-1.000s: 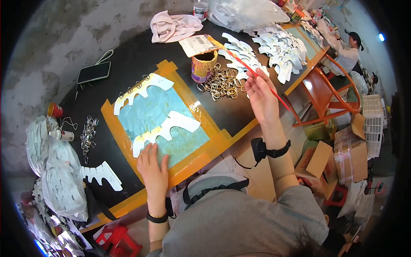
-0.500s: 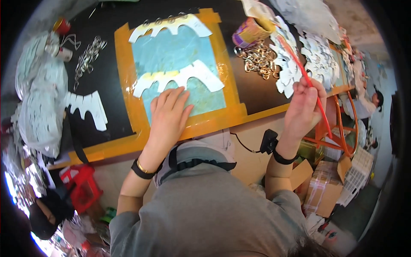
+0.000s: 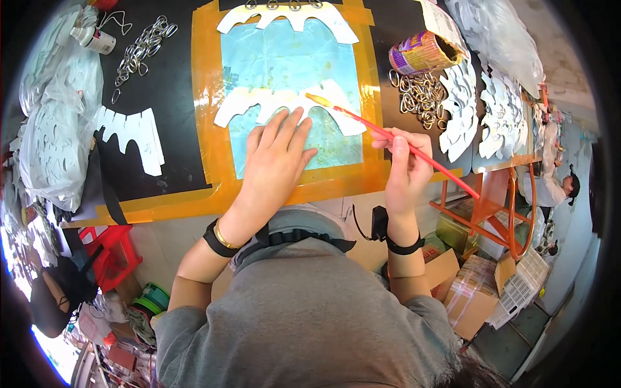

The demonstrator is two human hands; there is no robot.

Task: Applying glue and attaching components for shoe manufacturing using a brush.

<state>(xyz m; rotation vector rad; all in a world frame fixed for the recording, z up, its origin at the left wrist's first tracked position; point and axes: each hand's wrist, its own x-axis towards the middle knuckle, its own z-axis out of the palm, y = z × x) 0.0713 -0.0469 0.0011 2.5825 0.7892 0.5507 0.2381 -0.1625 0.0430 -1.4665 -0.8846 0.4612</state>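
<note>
My right hand [image 3: 409,161] is closed round the red handle of a paintbrush [image 3: 381,132]. The brush's yellow-stained tip meets a white scalloped piece [image 3: 236,107] near its middle. My left hand [image 3: 277,152] lies flat, fingers stretched out, with its fingertips at the lower edge of that piece. Yellowish wet coating shows along the piece's upper edge. Under it is a light blue sheet [image 3: 259,61], framed by amber tape [image 3: 207,129]. A second white scalloped piece [image 3: 336,22] lies at the far side, with several metal rings [image 3: 295,5] along its top edge.
To the right stand a purple-and-yellow tub [image 3: 414,55], a heap of metal rings [image 3: 420,97] and stacks of white pieces [image 3: 458,113]. On the left are more metal rings [image 3: 139,55], loose white pieces [image 3: 139,132] and a plastic bag [image 3: 55,142]. Cardboard boxes [image 3: 472,291] sit below right.
My right hand has brought the brush leftward from beside the stacks, and its tip is now on the nearer white piece. My left hand stays flat by that piece. The whole view has shifted.
</note>
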